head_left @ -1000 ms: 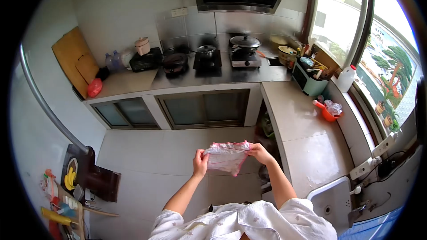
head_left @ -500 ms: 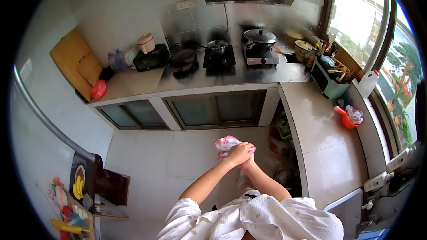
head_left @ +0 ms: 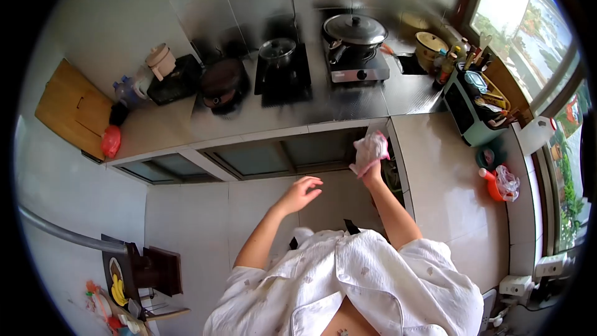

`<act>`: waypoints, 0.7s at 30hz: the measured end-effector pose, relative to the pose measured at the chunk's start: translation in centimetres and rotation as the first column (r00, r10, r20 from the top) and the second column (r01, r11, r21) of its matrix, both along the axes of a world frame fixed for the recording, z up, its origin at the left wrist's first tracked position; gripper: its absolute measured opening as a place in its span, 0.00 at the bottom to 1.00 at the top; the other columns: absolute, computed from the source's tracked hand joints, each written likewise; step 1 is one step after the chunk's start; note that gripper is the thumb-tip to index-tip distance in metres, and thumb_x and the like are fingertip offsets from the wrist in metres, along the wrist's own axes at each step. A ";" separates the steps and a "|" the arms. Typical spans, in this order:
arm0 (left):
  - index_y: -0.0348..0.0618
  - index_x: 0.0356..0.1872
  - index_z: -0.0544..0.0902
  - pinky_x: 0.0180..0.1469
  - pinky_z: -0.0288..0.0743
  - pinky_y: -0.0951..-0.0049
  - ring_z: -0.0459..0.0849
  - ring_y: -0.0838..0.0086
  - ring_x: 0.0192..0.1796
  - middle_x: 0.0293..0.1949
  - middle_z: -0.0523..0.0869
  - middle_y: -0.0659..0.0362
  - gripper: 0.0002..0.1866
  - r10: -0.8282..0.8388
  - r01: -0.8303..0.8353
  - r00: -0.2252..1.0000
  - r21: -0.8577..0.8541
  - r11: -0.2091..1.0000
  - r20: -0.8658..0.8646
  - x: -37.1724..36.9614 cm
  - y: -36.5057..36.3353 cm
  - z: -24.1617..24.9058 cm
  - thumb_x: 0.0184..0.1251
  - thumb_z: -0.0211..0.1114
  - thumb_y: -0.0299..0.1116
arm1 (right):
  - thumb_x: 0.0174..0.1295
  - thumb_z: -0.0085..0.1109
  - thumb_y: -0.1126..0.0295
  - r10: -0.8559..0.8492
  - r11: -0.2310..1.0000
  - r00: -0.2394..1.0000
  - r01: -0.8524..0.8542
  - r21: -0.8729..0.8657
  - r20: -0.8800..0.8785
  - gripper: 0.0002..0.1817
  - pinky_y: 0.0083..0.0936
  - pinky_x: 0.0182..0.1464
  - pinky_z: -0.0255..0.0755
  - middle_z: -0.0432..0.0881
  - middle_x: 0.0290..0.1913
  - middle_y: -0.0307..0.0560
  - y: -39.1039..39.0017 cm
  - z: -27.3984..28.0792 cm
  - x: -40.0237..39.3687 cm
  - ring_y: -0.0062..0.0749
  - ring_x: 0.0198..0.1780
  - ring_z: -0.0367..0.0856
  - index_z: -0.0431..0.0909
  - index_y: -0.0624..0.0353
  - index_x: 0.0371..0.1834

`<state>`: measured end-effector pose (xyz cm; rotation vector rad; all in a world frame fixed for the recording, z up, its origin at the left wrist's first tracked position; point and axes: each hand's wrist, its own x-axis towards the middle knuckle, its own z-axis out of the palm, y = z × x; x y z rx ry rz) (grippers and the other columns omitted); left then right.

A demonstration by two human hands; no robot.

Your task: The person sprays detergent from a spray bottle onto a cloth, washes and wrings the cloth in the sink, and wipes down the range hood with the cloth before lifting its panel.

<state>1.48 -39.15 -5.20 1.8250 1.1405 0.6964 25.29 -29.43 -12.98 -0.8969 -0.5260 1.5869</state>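
My right hand (head_left: 372,173) is wrapped around a white cloth with pink edging (head_left: 371,148), held up in front of the counter's inner corner. The cloth covers most of the fingers. To its left, my left hand (head_left: 301,194) hangs over the floor, fingers apart and bent a little, with nothing in it. Beyond the cloth, a lidded wok (head_left: 355,30) sits on a gas stove (head_left: 359,70). A smaller pot with a glass lid (head_left: 277,51) stands on a black cooktop (head_left: 283,84) to the left.
The tiled counter (head_left: 448,211) runs along my right side. On it are a green-and-black utensil box (head_left: 469,109), a white jug (head_left: 536,135) and a red container (head_left: 499,185) with a plastic bag. Below the back counter are glass-fronted cabinet doors (head_left: 249,157). A dark stool (head_left: 163,270) stands at left.
My hands have parted. The right hand has carried the cloth up and to the right, while the left has let go and moved left. The view has shifted nearer the stove.
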 end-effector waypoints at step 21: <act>0.40 0.45 0.77 0.45 0.75 0.72 0.81 0.70 0.42 0.42 0.81 0.54 0.11 0.228 -0.262 0.965 -0.409 0.874 -0.131 -18.8 23.9 -8.0 0.63 0.57 0.30 | 0.57 0.44 0.55 -0.174 0.946 -0.397 -0.321 0.041 0.901 0.37 0.47 0.69 0.40 0.49 0.70 0.53 41.4 -13.9 -14.9 0.51 0.72 0.42 0.47 0.52 0.70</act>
